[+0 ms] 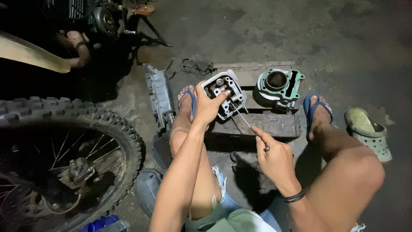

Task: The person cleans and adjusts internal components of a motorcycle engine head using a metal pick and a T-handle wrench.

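My left hand [207,105] grips a grey metal cylinder head [224,93], tilted up on a wooden crate [274,122] between my feet. My right hand [274,157] holds a thin screwdriver [246,120] by its handle. The shaft points up and left, and its tip reaches into the head's open side. Both feet wear blue flip-flops.
A green engine cylinder [278,88] sits on the crate to the right of the head. A knobby motorcycle wheel [64,159] fills the left. A grey engine cover [159,94], a rag [196,65] and a green clog [369,133] lie on the concrete floor.
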